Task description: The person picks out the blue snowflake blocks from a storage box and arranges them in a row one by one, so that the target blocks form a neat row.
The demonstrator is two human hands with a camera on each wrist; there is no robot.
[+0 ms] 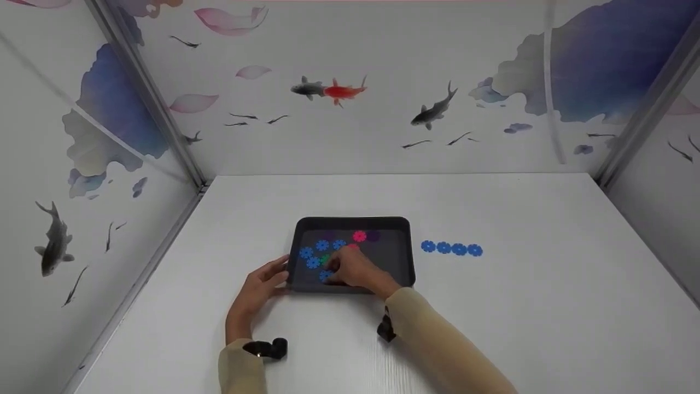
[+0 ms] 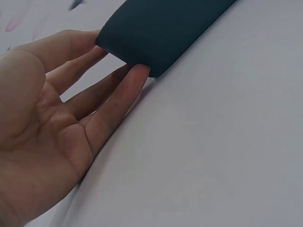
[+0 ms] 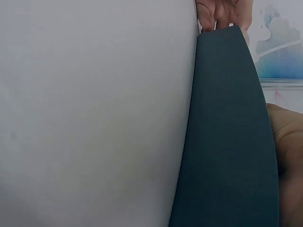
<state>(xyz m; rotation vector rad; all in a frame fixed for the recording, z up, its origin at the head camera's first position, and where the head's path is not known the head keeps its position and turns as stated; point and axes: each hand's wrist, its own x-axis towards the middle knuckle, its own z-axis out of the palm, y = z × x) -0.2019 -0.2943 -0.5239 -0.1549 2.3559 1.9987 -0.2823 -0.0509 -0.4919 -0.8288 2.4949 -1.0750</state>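
Note:
A dark shallow tray (image 1: 394, 293) holds several notched plastic snowflake discs: blue ones such as this blue disc (image 1: 306, 253), a green disc (image 1: 324, 259), a pink disc (image 1: 359, 236) and a dark purple disc (image 1: 373, 236). With its fingers bent, my right hand (image 1: 353, 267) reaches into the tray and pinches a blue snowflake disc (image 1: 324, 275) near the front. Against the tray's left end rests my left hand (image 1: 257, 290), fingertips touching the wall. The tray's outer wall (image 3: 227, 127) conceals the right fingertips in the right wrist view.
To the right of the tray, several blue snowflake discs (image 1: 451, 248) lie in a row on the white table (image 1: 519, 317). White panels (image 1: 377, 49) printed with fish and petals stand behind and at both sides.

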